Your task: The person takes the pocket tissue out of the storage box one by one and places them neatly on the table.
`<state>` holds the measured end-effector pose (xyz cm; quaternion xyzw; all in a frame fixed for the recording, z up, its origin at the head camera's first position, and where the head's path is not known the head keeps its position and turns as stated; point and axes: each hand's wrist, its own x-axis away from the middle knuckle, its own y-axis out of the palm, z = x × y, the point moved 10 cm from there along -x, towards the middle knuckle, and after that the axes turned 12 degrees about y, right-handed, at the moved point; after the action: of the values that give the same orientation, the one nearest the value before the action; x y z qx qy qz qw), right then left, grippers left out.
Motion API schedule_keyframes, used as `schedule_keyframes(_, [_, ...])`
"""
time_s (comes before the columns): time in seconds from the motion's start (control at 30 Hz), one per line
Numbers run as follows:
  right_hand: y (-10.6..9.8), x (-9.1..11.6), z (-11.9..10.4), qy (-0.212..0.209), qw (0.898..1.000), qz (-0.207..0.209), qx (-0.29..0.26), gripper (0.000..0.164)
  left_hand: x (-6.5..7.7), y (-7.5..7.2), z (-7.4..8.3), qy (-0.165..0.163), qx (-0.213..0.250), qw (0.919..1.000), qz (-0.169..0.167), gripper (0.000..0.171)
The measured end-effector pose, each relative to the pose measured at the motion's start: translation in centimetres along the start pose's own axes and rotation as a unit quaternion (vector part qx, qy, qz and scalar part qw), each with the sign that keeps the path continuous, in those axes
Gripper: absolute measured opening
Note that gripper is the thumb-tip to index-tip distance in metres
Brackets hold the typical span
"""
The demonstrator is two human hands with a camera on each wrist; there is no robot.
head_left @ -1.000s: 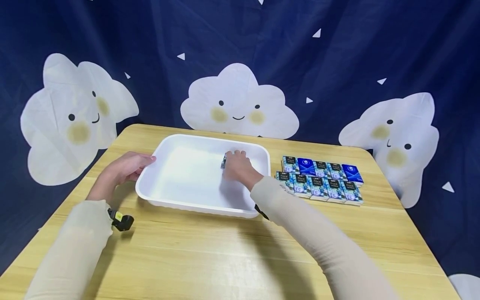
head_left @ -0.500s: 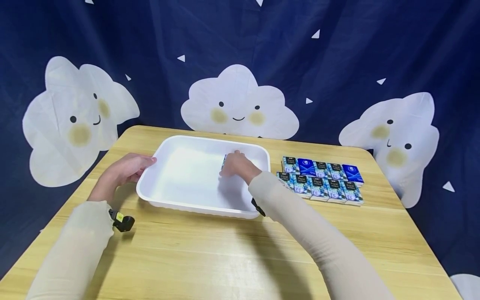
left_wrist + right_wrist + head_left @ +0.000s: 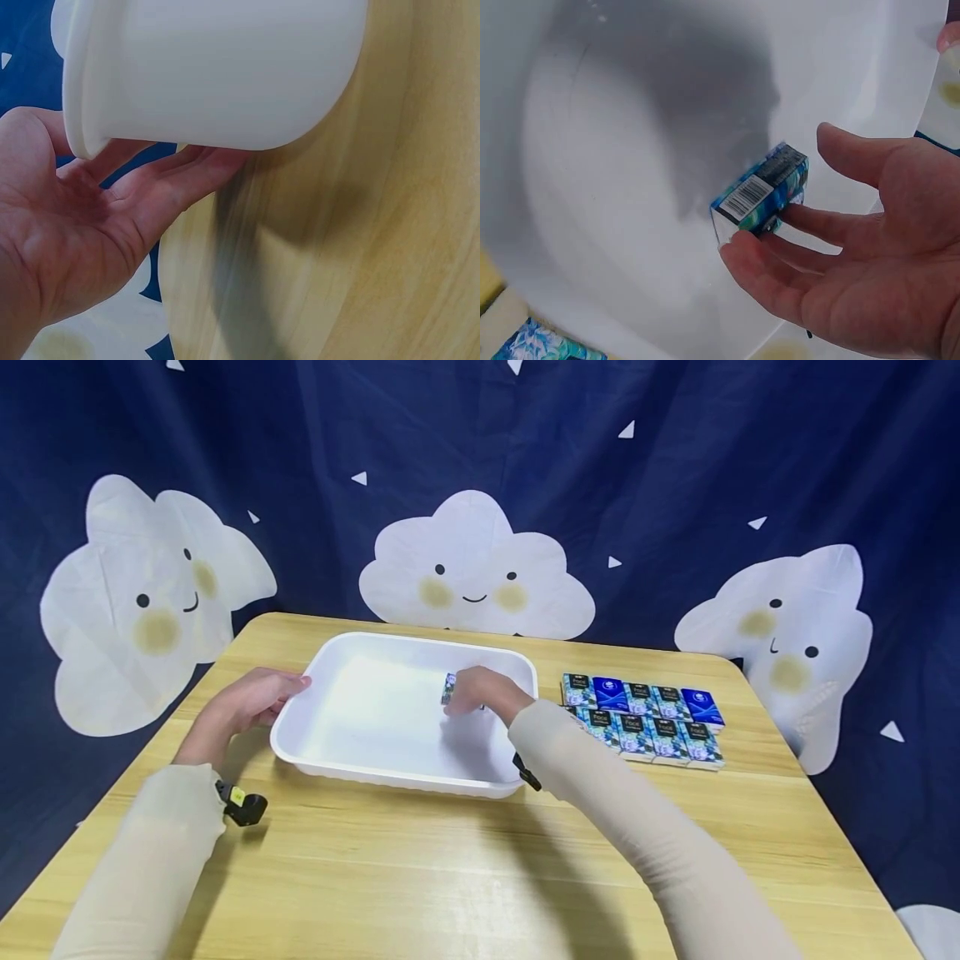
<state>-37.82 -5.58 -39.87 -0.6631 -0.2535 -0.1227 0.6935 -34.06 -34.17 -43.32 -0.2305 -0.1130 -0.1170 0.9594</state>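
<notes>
A small tissue packet (image 3: pixel 761 191) with blue floral print and a barcode lies in the white tray (image 3: pixel 360 772), towards its right end. The fingertips of my right hand (image 3: pixel 480 689) are at the packet's side, the fingers loosely bent. In the right wrist view, the thumb stands apart from it. My left hand (image 3: pixel 258 693) holds the tray's left end, its thumb on the rim. Below the rim, its fingers (image 3: pixel 180 176) lie against the outside of the tray wall.
To the right of the tray, several similar floral tissue packets (image 3: pixel 634 735) lie in two rows, with plain blue packets (image 3: pixel 611 693) among the back row. My right forearm partly covers the front row. A cloud-print curtain (image 3: pixel 645 502) hangs behind the wooden table (image 3: pixel 360 877).
My right hand has shifted and turned slightly over the packet, leaving more of the packet showing at its left. The left hand stays at the tray's end.
</notes>
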Motion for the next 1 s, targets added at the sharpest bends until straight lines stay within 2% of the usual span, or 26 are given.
schedule_keyframes(0.13, [0.3, 0.5, 0.3, -0.011, 1.0, -0.011, 0.001, 0.056, -0.1, 0.1, 0.0, 0.001, 0.0, 1.0, 0.0, 0.065])
schedule_keyframes(0.3, [0.7, 1.5, 0.6, -0.028, 0.999, -0.016, 0.002, 0.045, -0.1, 0.2, 0.2, 0.002, -0.004, 1.0, 0.0, 0.066])
schedule_keyframes(0.4, [1.2, 2.1, 0.7, -0.037, 0.999, -0.013, 0.007, 0.046, -0.1, 0.2, 0.1, 0.002, -0.004, 1.0, -0.003, 0.066])
schedule_keyframes(0.57, [2.1, 3.5, 0.5, -0.057, 0.998, 0.009, 0.013, 0.046, -0.1, 0.2, 0.1, 0.003, -0.003, 1.0, -0.004, 0.066])
schedule_keyframes(0.73, [2.8, 5.2, 0.6, -0.08, 0.996, 0.029, -0.015, 0.04, -0.1, 0.2, 0.0, 0.003, -0.002, 1.0, -0.005, 0.067])
schedule_keyframes(1.0, [3.2, 6.2, 0.3, -0.112, 0.989, 0.091, -0.033, 0.021, -0.1, 0.1, -0.1, -0.002, -0.005, 1.0, -0.002, 0.067])
